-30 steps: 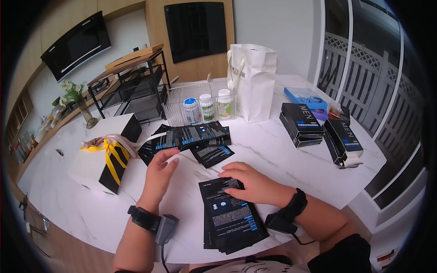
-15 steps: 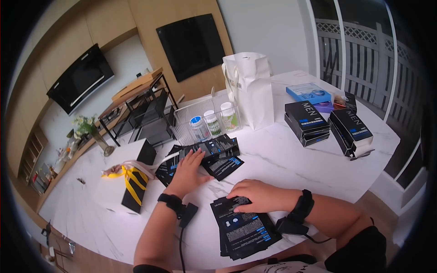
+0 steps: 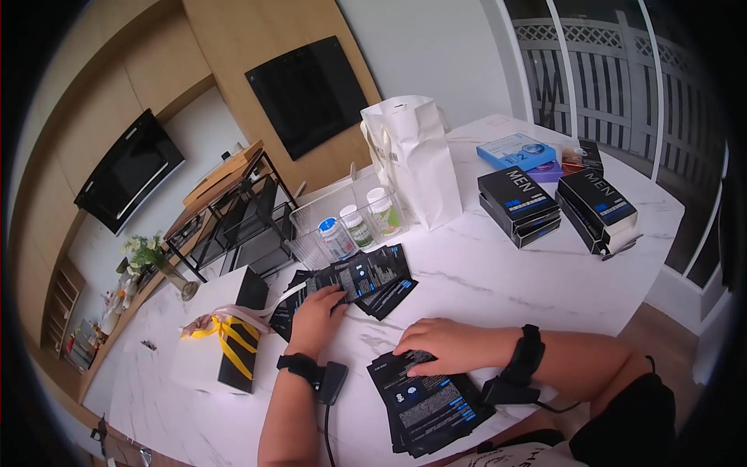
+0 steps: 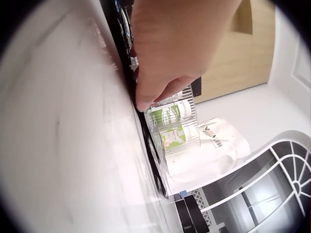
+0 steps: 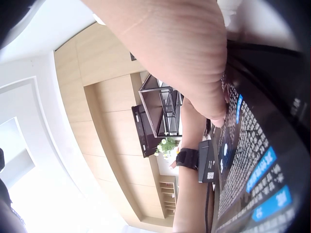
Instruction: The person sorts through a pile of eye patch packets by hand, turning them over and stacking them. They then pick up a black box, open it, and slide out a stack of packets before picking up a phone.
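Observation:
Two groups of flat black sachets with white and blue print lie on the table. My left hand (image 3: 315, 319) is at the left part of the far pile (image 3: 362, 280), its fingers bent over a sachet. In the left wrist view, the thumb (image 4: 143, 102) comes down at the pile's edge, and the other fingertips are mostly hidden. My right hand (image 3: 451, 346) rests on the top end of the near stack (image 3: 432, 416). Its thumb (image 5: 218, 119) touches the printed face of the top sachet in the right wrist view; the other fingers are hidden there.
Behind the far pile, a clear bin (image 3: 311, 249) holds white bottles beside a white paper bag (image 3: 416, 163). Black MEN boxes (image 3: 520, 206) and a blue box (image 3: 515, 150) stand at the right. A white-and-black box (image 3: 214, 354) with yellow ribbon sits left.
My left hand has gone forward onto the far pile, and its fingers, straighter half a second ago, are now bent over the sachets. The right hand stays on the near stack. The head view has tilted.

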Available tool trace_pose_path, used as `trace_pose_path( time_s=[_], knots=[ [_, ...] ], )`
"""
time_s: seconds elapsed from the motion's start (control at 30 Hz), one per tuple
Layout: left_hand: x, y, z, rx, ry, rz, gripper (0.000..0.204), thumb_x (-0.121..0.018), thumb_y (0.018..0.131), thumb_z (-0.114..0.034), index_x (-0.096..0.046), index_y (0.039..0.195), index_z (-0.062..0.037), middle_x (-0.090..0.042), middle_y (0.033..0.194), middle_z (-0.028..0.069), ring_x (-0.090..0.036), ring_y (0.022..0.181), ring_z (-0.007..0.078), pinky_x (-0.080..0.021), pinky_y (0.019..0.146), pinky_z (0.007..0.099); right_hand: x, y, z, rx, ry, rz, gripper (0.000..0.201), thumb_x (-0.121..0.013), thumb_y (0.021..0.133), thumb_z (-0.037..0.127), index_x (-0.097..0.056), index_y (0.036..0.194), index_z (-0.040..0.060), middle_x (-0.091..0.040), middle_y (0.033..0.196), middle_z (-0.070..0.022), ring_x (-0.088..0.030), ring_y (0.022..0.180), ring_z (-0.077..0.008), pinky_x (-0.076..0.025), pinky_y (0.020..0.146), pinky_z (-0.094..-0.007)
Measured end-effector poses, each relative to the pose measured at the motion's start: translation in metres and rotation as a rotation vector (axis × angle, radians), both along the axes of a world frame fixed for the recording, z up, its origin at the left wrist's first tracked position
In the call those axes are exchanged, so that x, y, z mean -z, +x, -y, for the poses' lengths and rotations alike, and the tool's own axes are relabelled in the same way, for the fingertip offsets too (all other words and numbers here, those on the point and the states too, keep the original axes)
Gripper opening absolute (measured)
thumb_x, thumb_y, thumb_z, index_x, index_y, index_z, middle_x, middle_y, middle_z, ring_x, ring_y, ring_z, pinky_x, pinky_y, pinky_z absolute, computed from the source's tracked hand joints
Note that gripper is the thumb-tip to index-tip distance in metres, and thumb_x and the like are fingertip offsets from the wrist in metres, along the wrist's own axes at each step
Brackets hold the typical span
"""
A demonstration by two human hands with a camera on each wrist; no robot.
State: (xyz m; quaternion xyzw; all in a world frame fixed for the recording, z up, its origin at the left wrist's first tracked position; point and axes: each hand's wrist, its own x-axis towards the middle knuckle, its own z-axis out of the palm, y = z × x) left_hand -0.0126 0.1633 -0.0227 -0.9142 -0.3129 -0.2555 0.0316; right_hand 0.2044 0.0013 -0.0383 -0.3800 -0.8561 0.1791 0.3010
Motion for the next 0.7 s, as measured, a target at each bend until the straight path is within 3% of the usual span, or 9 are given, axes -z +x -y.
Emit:
trace_pose_path(
  time_s=[0.13, 0.23, 0.43, 0.5, 0.57, 0.6, 0.63, 0.67, 0.7],
  knots=[
    [-0.007, 0.000, 0.001, -0.186, -0.036, 0.005, 0.018, -0.061, 0.074, -0.014, -0.063, 0.091, -0.0107, -0.062, 0.092, 0.0076, -0.057, 0.088, 0.0264, -0.047, 0.075, 0.0342, -0.001, 0.000, 0.000, 0.000, -0.046, 0.013, 0.038, -0.061, 0.078, 0.029, -0.056, 0.105, 0.0031, -0.055, 0.106, -0.0110, -0.048, 0.104, -0.0268, -0.035, 0.092, -0.0358],
    [-0.020, -0.004, 0.004, -0.187, 0.163, 0.238, 0.009, -0.062, 0.073, -0.012, -0.061, 0.081, -0.0079, -0.061, 0.083, 0.0069, -0.058, 0.080, 0.0262, -0.046, 0.069, 0.0329, 0.001, 0.001, -0.002, -0.006, -0.030, -0.001, 0.039, -0.060, 0.079, 0.030, -0.055, 0.106, 0.0024, -0.055, 0.105, -0.0124, -0.048, 0.103, -0.0278, -0.036, 0.091, -0.0353],
    [-0.072, -0.020, 0.021, -0.253, 0.148, 0.758, 0.009, -0.063, 0.074, -0.002, -0.057, 0.081, -0.0024, -0.056, 0.079, 0.0074, -0.055, 0.076, 0.0193, -0.042, 0.071, 0.0266, -0.002, -0.003, 0.000, 0.120, 0.015, -0.164, 0.041, -0.055, 0.083, 0.032, -0.053, 0.108, -0.0001, -0.054, 0.107, -0.0145, -0.049, 0.103, -0.0293, -0.038, 0.091, -0.0347],
    [-0.087, -0.020, 0.035, -0.062, 0.240, 0.849, 0.009, -0.061, 0.075, 0.003, -0.055, 0.081, -0.0014, -0.055, 0.082, 0.0072, -0.053, 0.079, 0.0185, -0.042, 0.073, 0.0254, -0.009, -0.003, -0.001, 0.156, 0.049, -0.240, 0.041, -0.054, 0.084, 0.032, -0.052, 0.108, -0.0009, -0.054, 0.107, -0.0150, -0.050, 0.103, -0.0287, -0.038, 0.090, -0.0343],
    [-0.098, -0.013, 0.060, 0.009, 0.274, 0.849, 0.014, -0.057, 0.073, 0.010, -0.054, 0.080, -0.0020, -0.053, 0.084, 0.0077, -0.054, 0.082, 0.0186, -0.042, 0.075, 0.0256, -0.020, -0.001, 0.001, 0.188, -0.124, -0.606, 0.039, -0.052, 0.087, 0.031, -0.052, 0.107, -0.0022, -0.055, 0.107, -0.0148, -0.052, 0.102, -0.0255, -0.040, 0.089, -0.0321],
    [-0.098, -0.005, 0.076, 0.142, 0.148, 0.926, 0.013, -0.056, 0.075, 0.010, -0.053, 0.080, -0.0020, -0.052, 0.083, 0.0066, -0.052, 0.081, 0.0158, -0.042, 0.076, 0.0244, -0.014, -0.001, -0.004, 0.172, -0.157, -0.747, 0.045, -0.043, 0.091, 0.037, -0.048, 0.114, -0.0009, -0.056, 0.106, -0.0155, -0.054, 0.100, -0.0260, -0.043, 0.086, -0.0332],
    [-0.096, 0.003, 0.091, 0.275, 0.019, 1.000, 0.013, -0.054, 0.077, 0.011, -0.052, 0.080, -0.0019, -0.050, 0.081, 0.0055, -0.050, 0.081, 0.0131, -0.041, 0.076, 0.0232, -0.019, 0.003, -0.003, 0.168, -0.158, -0.745, 0.045, -0.043, 0.091, 0.037, -0.048, 0.114, -0.0009, -0.056, 0.106, -0.0155, -0.054, 0.100, -0.0260, -0.043, 0.086, -0.0332],
    [-0.090, 0.010, 0.103, 0.330, -0.075, 0.984, 0.019, -0.056, 0.072, 0.013, -0.050, 0.078, -0.0032, -0.049, 0.081, 0.0069, -0.051, 0.082, 0.0155, -0.043, 0.082, 0.0297, -0.028, 0.010, -0.002, -0.027, -0.479, -1.004, 0.048, -0.038, 0.092, 0.040, -0.044, 0.118, 0.0003, -0.057, 0.105, -0.0160, -0.055, 0.099, -0.0279, -0.044, 0.085, -0.0346],
    [-0.086, 0.012, 0.112, 0.389, -0.056, 0.807, 0.020, -0.059, 0.067, 0.013, -0.052, 0.075, -0.0042, -0.051, 0.081, 0.0066, -0.054, 0.083, 0.0182, -0.042, 0.087, 0.0365, -0.032, 0.014, 0.000, -0.233, -0.808, -1.248, 0.051, -0.032, 0.093, 0.043, -0.040, 0.122, 0.0016, -0.057, 0.105, -0.0166, -0.056, 0.098, -0.0298, -0.045, 0.083, -0.0360]
  ],
)
